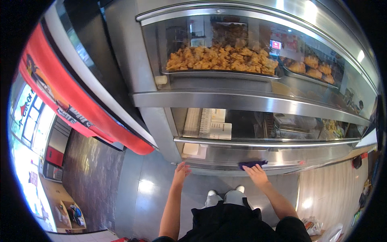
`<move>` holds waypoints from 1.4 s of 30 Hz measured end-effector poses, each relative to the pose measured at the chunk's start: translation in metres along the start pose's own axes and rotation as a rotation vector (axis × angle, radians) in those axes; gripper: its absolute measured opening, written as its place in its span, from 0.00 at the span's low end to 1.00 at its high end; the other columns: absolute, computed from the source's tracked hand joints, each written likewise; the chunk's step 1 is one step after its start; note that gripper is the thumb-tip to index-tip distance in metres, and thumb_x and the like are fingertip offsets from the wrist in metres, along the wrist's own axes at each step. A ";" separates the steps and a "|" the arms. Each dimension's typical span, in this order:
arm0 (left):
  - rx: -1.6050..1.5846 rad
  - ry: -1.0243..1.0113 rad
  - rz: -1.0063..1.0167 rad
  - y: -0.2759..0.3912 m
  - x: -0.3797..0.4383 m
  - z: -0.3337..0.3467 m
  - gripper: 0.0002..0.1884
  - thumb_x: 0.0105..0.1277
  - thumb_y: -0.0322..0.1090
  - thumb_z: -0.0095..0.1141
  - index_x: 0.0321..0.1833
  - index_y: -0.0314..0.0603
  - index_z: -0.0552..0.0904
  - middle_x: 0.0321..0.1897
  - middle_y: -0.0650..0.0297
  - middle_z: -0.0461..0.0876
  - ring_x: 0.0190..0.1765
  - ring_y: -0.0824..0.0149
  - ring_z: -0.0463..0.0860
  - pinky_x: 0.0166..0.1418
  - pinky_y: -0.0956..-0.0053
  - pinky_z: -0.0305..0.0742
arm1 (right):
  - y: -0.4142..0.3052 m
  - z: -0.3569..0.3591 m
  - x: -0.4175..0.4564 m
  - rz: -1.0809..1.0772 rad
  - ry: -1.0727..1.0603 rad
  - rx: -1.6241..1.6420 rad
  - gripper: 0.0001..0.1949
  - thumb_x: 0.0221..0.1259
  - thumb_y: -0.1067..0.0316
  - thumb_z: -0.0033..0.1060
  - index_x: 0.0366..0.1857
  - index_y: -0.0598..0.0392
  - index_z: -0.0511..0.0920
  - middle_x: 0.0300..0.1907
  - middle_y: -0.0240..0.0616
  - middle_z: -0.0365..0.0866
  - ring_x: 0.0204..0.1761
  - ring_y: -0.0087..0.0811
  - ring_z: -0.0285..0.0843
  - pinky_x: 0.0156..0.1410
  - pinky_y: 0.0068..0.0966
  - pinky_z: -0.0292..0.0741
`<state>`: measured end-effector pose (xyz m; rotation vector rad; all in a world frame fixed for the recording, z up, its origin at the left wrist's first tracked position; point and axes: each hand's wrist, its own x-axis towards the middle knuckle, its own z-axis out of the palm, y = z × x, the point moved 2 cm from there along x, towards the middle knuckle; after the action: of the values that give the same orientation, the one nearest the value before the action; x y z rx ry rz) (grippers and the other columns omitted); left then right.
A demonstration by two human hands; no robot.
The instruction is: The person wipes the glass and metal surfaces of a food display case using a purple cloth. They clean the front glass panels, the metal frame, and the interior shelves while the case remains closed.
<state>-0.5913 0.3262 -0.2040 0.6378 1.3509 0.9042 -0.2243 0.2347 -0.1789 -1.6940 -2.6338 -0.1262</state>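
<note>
My right hand (256,174) holds a dark purple cloth (260,163) against the lower front of a stainless steel display cabinet (211,99). The cloth lies under my fingers at the steel face below the lower glass pane. Over at the cabinet's lower left corner, my left hand (181,173) is raised with its fingers apart and nothing visible in it. Whether its fingertips touch the cabinet I cannot tell. Behind the upper glass, a metal tray (223,74) is heaped with fried chicken pieces (220,59). A second tray (308,77) of larger browned pieces sits to its right.
Stacked paper boxes (208,124) and clear plastic containers (293,124) fill the lower shelf. A red-fronted unit (78,96) stands close on the left. Plastic bags (313,225) lie at the lower right, behind my right arm. My feet are on grey floor (151,193).
</note>
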 end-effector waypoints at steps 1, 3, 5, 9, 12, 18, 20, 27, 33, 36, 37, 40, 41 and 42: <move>-0.066 -0.006 0.000 -0.005 0.003 -0.003 0.22 0.60 0.27 0.47 0.59 0.47 0.67 0.42 0.63 0.78 0.38 0.67 0.78 0.43 0.73 0.70 | 0.003 -0.005 -0.013 0.084 0.004 0.115 0.32 0.46 0.76 0.51 0.63 0.49 0.61 0.56 0.31 0.70 0.56 0.30 0.67 0.62 0.25 0.65; -0.179 0.003 -0.014 -0.012 0.006 -0.007 0.21 0.59 0.27 0.48 0.57 0.49 0.68 0.43 0.65 0.77 0.37 0.68 0.77 0.42 0.72 0.69 | 0.008 -0.009 -0.041 0.256 0.012 0.341 0.36 0.41 0.80 0.54 0.63 0.51 0.61 0.60 0.33 0.66 0.60 0.33 0.64 0.61 0.28 0.67; -0.269 0.024 -0.044 -0.015 0.007 -0.001 0.20 0.58 0.28 0.49 0.55 0.50 0.68 0.44 0.67 0.77 0.36 0.69 0.75 0.41 0.72 0.67 | 0.016 0.016 -0.080 0.455 0.276 0.483 0.36 0.39 0.86 0.48 0.62 0.55 0.61 0.60 0.44 0.67 0.60 0.41 0.66 0.59 0.30 0.70; -0.362 -0.023 0.005 -0.034 0.020 -0.005 0.22 0.60 0.33 0.50 0.59 0.51 0.67 0.46 0.72 0.73 0.36 0.71 0.72 0.41 0.73 0.65 | 0.017 0.049 -0.146 0.997 0.485 1.238 0.29 0.46 0.85 0.37 0.60 0.59 0.63 0.54 0.50 0.71 0.53 0.42 0.73 0.59 0.31 0.71; -0.598 0.045 -0.133 -0.028 0.019 0.001 0.20 0.59 0.33 0.50 0.56 0.51 0.68 0.41 0.72 0.73 0.33 0.72 0.70 0.38 0.74 0.64 | -0.007 0.010 -0.156 1.084 0.790 2.133 0.26 0.51 0.77 0.39 0.60 0.60 0.62 0.56 0.44 0.70 0.55 0.43 0.72 0.59 0.33 0.71; -0.705 0.016 -0.245 -0.035 0.041 -0.013 0.08 0.59 0.39 0.49 0.39 0.49 0.71 0.26 0.70 0.71 0.23 0.74 0.64 0.30 0.76 0.60 | -0.028 0.044 -0.188 1.095 0.950 2.660 0.20 0.61 0.62 0.36 0.55 0.58 0.68 0.52 0.43 0.74 0.52 0.40 0.74 0.59 0.35 0.70; -0.581 0.112 -0.185 -0.027 0.029 -0.005 0.06 0.61 0.39 0.48 0.35 0.48 0.70 0.20 0.71 0.68 0.20 0.76 0.62 0.27 0.78 0.58 | -0.035 0.038 -0.185 1.335 0.903 2.567 0.21 0.62 0.58 0.35 0.52 0.60 0.70 0.49 0.44 0.77 0.48 0.42 0.76 0.58 0.36 0.70; 0.157 0.198 0.449 -0.004 -0.046 -0.010 0.09 0.67 0.37 0.43 0.29 0.46 0.67 0.18 0.73 0.58 0.22 0.80 0.57 0.25 0.85 0.53 | -0.056 0.019 -0.159 1.225 0.529 2.725 0.23 0.64 0.53 0.39 0.54 0.60 0.68 0.51 0.45 0.74 0.51 0.41 0.74 0.58 0.40 0.70; 0.287 0.155 0.596 0.023 -0.117 -0.026 0.11 0.70 0.36 0.40 0.27 0.43 0.66 0.18 0.74 0.55 0.23 0.80 0.54 0.25 0.82 0.48 | -0.053 0.017 -0.153 1.310 0.243 2.584 0.21 0.57 0.62 0.55 0.54 0.59 0.67 0.49 0.46 0.75 0.49 0.41 0.75 0.55 0.39 0.74; 0.342 0.172 0.608 0.042 -0.138 -0.031 0.12 0.70 0.36 0.40 0.28 0.41 0.66 0.18 0.73 0.56 0.23 0.79 0.54 0.26 0.82 0.49 | -0.050 0.022 -0.145 1.369 0.164 2.487 0.22 0.55 0.66 0.57 0.54 0.57 0.66 0.47 0.44 0.75 0.48 0.41 0.76 0.52 0.39 0.76; 0.361 0.172 0.611 0.048 -0.143 -0.031 0.12 0.70 0.36 0.40 0.29 0.41 0.66 0.18 0.72 0.57 0.23 0.78 0.55 0.27 0.82 0.50 | -0.048 0.020 -0.140 1.368 0.152 2.499 0.22 0.55 0.67 0.57 0.55 0.56 0.65 0.48 0.43 0.75 0.47 0.41 0.76 0.51 0.39 0.76; 0.300 0.144 0.640 0.060 -0.153 -0.026 0.12 0.71 0.38 0.39 0.29 0.41 0.66 0.19 0.71 0.58 0.25 0.78 0.56 0.28 0.82 0.51 | -0.043 0.012 -0.126 1.332 0.130 2.552 0.24 0.54 0.69 0.57 0.57 0.53 0.63 0.48 0.41 0.75 0.47 0.41 0.76 0.50 0.39 0.76; 0.231 0.111 0.661 0.061 -0.154 -0.024 0.13 0.71 0.40 0.39 0.29 0.41 0.66 0.20 0.71 0.58 0.25 0.78 0.56 0.29 0.81 0.52 | -0.041 0.011 -0.123 1.314 0.126 2.572 0.25 0.54 0.70 0.57 0.57 0.53 0.62 0.48 0.41 0.75 0.46 0.41 0.77 0.51 0.39 0.76; 0.162 0.080 0.682 0.061 -0.155 -0.023 0.14 0.71 0.41 0.40 0.30 0.41 0.66 0.21 0.71 0.58 0.26 0.77 0.57 0.30 0.81 0.54 | -0.041 0.012 -0.121 1.342 0.123 2.576 0.25 0.53 0.70 0.56 0.57 0.53 0.63 0.48 0.41 0.75 0.46 0.41 0.77 0.51 0.39 0.76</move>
<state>-0.6216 0.2257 -0.0726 1.2405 1.2993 1.3771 -0.2104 0.1090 -0.1994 -1.0584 0.2731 1.7040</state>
